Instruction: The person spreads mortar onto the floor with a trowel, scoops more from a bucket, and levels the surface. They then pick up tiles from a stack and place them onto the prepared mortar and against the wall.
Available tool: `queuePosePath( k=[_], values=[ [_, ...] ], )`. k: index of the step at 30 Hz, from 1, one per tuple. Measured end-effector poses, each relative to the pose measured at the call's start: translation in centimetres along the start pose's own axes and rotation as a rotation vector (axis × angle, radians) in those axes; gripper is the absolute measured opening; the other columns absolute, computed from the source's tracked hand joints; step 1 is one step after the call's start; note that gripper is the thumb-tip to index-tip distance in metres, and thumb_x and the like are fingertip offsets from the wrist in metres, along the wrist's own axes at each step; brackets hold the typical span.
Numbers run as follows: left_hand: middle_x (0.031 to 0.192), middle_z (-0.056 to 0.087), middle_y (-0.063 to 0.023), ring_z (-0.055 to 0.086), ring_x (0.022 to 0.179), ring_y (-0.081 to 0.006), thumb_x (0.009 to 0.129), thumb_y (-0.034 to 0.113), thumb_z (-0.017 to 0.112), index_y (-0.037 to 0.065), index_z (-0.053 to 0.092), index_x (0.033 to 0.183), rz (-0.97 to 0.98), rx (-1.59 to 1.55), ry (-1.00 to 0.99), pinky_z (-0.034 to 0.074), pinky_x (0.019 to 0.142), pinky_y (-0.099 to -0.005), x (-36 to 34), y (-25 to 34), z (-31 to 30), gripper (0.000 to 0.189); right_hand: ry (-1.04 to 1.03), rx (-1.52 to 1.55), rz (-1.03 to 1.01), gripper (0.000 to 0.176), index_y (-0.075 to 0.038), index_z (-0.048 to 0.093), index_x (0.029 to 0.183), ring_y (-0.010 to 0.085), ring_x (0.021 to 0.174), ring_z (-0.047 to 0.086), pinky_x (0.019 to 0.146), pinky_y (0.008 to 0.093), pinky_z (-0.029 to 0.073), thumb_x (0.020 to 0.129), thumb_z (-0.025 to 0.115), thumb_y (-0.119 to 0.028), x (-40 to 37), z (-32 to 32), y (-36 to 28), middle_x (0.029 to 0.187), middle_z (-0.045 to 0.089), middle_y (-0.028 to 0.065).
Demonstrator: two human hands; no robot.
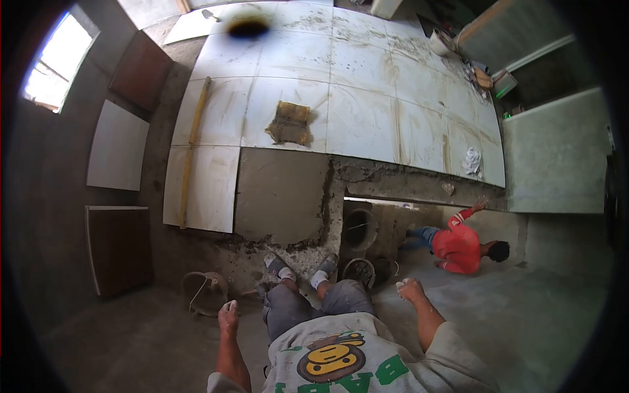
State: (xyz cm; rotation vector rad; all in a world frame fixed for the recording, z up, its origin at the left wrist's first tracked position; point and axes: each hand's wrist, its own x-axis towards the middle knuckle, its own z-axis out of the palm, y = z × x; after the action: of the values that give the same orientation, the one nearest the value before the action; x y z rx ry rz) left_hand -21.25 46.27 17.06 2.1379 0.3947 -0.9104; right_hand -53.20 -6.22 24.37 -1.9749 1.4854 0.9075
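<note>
My left hand [228, 317] hangs low beside my leg with its fingers curled in and nothing visible in them. The nearest thing to it is a bucket [219, 283] with a thin handle, on the floor. On the other side, my right hand [411, 289] is held in a loose fist, dusty and without any visible object. In front of my feet lies a smoothed bed of wet mortar [282, 193], bordered by large white floor tiles [360, 121]. A long yellow straightedge [194, 150] rests on the left tiles. A dirty, mortar-stained sponge-like pad [290, 122] lies beyond the mortar.
A co-worker in a red top [457, 249] is at the right, one arm stretched out. Buckets [359, 270] stand beside my right foot. Loose tiles [118, 145] lean on the left wall. A crumpled white cloth [472, 161] lies on the tiles.
</note>
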Motion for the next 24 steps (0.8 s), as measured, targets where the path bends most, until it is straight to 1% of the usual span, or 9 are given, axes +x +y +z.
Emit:
queuePosePath(
  k=[2,5,10,12,14,18,19,23,24],
  values=[
    [0.081,0.066,-0.009,0.062,0.072,-0.0162,0.091,0.033,0.059,-0.006,0.064,0.104,-0.137,-0.114,0.043,0.05,0.064,-0.0309,-0.5,0.4,-1.8,0.042,-0.007,-0.123,-0.09,0.025,-0.002,0.062,0.09,0.0407,0.09,0.063,0.08,0.046,0.05,0.078,0.06,-0.024,1.3,2.7,1.1,0.091,0.066,0.0239],
    [0.073,0.066,-0.0089,0.064,0.067,-0.0182,0.091,0.037,0.057,-0.004,0.067,0.094,-0.228,-0.162,0.004,0.049,0.063,-0.0315,0.0,1.2,-4.2,0.043,0.17,0.065,-0.053,0.027,-0.002,0.065,0.085,0.0413,0.087,0.063,0.079,0.0459,0.05,0.078,0.058,-0.027,-0.8,2.9,-1.9,0.09,0.066,0.0237],
    [0.064,0.066,-0.0096,0.064,0.061,-0.0196,0.091,0.043,0.053,-0.002,0.069,0.074,-0.163,-0.051,0.02,0.049,0.061,-0.0333,2.6,2.9,-7.3,0.051,-0.063,0.134,-0.012,0.028,-0.001,0.065,0.083,0.0418,0.082,0.063,0.076,0.0442,0.051,0.076,0.057,-0.028,-2.7,2.8,-5.1,0.084,0.066,0.024],
    [0.062,0.066,-0.01,0.065,0.06,-0.0201,0.092,0.044,0.051,-0.002,0.069,0.069,-0.165,-0.079,0.039,0.049,0.061,-0.0338,2.8,3.1,-8.8,0.054,0.085,0.023,-0.074,0.027,-0.002,0.065,0.084,0.0404,0.079,0.064,0.074,0.0434,0.052,0.076,0.058,-0.027,-3.7,3.6,-5.2,0.08,0.066,0.0225],
    [0.074,0.068,-0.0124,0.065,0.064,-0.0219,0.092,0.033,0.053,-0.004,0.066,0.094,-0.159,-0.288,-0.038,0.051,0.063,-0.0325,2.9,3.2,-10.1,0.039,0.252,-0.088,-0.14,0.026,-0.002,0.065,0.084,0.039,0.075,0.065,0.072,0.0425,0.053,0.076,0.059,-0.025,-4.7,3.3,-6.9,0.076,0.066,0.021],
    [0.094,0.066,-0.016,0.066,0.075,-0.0238,0.092,0.023,0.055,-0.005,0.048,0.13,0.001,-0.496,0.066,0.054,0.068,-0.0317,3.5,0.9,-10.5,0.048,0.069,0.18,-0.014,0.02,-0.002,0.063,0.081,0.0284,0.065,0.066,0.06,0.0371,0.053,0.078,0.061,-0.022,-5.6,3.1,-10.4,0.072,0.067,0.0158],
    [0.094,0.066,-0.016,0.066,0.075,-0.0238,0.092,0.023,0.055,-0.005,0.048,0.13,0.015,-0.505,0.072,0.054,0.068,-0.0317,3.4,0.8,-10.9,0.048,-0.006,0.201,0.019,0.019,-0.002,0.062,0.079,0.0225,0.056,0.065,0.05,0.0335,0.053,0.081,0.061,-0.021,-6.0,2.6,-12.1,0.07,0.067,0.013],
    [0.102,0.063,-0.0148,0.065,0.078,-0.0206,0.091,0.024,0.056,-0.005,0.045,0.133,-0.132,-0.512,0.145,0.054,0.069,-0.0315,0.5,-2.6,-11.0,0.052,-0.075,0.023,-0.093,0.016,-0.002,0.063,0.085,0.0222,0.057,0.066,0.052,0.0336,0.054,0.08,0.061,-0.017,-4.7,1.4,-13.8,0.071,0.067,0.0143],
    [0.099,0.063,-0.0131,0.064,0.076,-0.0194,0.091,0.024,0.056,-0.005,0.047,0.13,-0.182,-0.499,0.148,0.053,0.067,-0.0312,0.1,-4.3,-10.8,0.05,0.106,-0.287,-0.45,0.016,-0.002,0.063,0.085,0.0224,0.057,0.066,0.053,0.0341,0.054,0.079,0.062,-0.017,-1.5,2.1,-11.9,0.071,0.067,0.0145]
  ],
)
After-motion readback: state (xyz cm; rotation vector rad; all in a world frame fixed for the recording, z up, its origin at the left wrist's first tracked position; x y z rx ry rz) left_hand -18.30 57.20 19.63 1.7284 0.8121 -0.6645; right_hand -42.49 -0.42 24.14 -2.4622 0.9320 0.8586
